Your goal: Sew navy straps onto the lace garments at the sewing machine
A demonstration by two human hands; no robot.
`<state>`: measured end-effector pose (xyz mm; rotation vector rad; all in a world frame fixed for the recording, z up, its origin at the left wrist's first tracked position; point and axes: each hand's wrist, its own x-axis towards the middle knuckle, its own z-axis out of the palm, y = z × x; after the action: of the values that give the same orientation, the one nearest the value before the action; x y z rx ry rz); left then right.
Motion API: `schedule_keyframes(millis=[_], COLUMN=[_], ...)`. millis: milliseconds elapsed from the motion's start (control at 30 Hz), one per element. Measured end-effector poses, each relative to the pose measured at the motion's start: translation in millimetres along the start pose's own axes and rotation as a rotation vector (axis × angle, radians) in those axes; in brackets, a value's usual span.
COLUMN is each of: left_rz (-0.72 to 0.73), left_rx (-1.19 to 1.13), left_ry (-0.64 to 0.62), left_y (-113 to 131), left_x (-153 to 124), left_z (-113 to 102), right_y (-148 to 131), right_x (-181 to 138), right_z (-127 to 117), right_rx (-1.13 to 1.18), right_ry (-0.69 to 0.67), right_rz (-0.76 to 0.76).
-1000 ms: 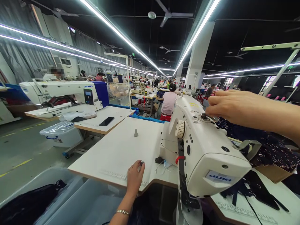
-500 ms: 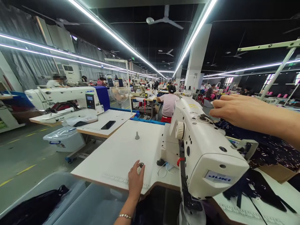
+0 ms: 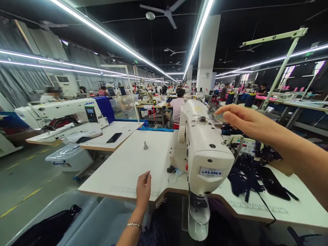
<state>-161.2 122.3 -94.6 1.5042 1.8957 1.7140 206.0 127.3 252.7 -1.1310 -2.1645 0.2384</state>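
Note:
My left hand (image 3: pixel 143 187) is over the front of the white sewing table. Its fingertips pinch a small dark round metal piece (image 3: pixel 146 177), which looks like a bobbin; it is partly hidden by the fingers. My right hand (image 3: pixel 237 118) is raised to the right of the sewing machine head (image 3: pixel 211 167), apart from it. Its thumb and index finger are drawn together, and anything between them is too small to make out. On top of the machine sits a round dark fitting (image 3: pixel 202 119). A grey peg (image 3: pixel 146 145) stands on the tabletop (image 3: pixel 123 167).
Dark fabric pieces (image 3: pixel 246 174) lie on the table right of the machine, near a control panel (image 3: pixel 244 146). Thread cones (image 3: pixel 249 100) stand behind my right hand. Clear plastic bins (image 3: pixel 102 222) are below left. A phone (image 3: pixel 114 137) lies on the neighbouring table; a person (image 3: pixel 176 107) sits ahead.
My view has turned right and tipped up slightly. My right hand has come away from the machine's top, opening a gap beside it. The left still pinches the round piece, now turned more edge-on.

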Motion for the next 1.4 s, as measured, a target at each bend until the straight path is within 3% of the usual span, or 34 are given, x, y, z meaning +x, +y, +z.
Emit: schedule_keyframes(millis=[133, 267, 367, 433, 533, 633, 800, 900, 1067, 1133, 1267, 1400], left_rz=[0.043, 0.139, 0.410, 0.696, 1.004, 1.138, 1.133, 0.971, 0.403, 0.275, 0.265, 0.380], left_rx=[-0.037, -0.051, -0.069, -0.104, -0.033, 0.124, 0.281, 0.152, -0.168, -0.178, -0.160, -0.083], left_ry=[-0.132, -0.303, -0.532, -0.695, -0.661, -0.595, -0.616, -0.679, -0.852, -0.859, -0.835, -0.752], left_y=[39, 105, 160, 187, 205, 207, 208, 209, 206, 204, 201, 197], left_x=[-27, -61, -83, -96, -117, -133, -136, -132, -125, -125, -125, -128], left_z=[-22, -45, -44, -32, -4, 16, 21, 15, 2, -1, 0, 3], right_y=[39, 77, 80, 71, 51, 33, 18, 19, 36, 42, 44, 39], right_x=[-73, -146, -184, -198, -206, -210, -224, -233, -240, -239, -239, -240], right_z=[26, 91, 140, 164, 181, 185, 187, 187, 180, 178, 177, 176], right_rx=[0.758, 1.334, 1.644, 1.782, 1.883, 1.862, 1.735, 1.517, 0.783, 0.633, 0.501, 0.438], right_ry=[0.203, 0.312, 0.310, 0.293, 0.253, 0.222, 0.083, -0.036, -0.187, -0.218, -0.178, -0.184], right_rz=[0.295, 0.722, 0.939, 1.001, 1.022, 1.027, 0.968, 0.860, 0.565, 0.471, 0.367, 0.290])
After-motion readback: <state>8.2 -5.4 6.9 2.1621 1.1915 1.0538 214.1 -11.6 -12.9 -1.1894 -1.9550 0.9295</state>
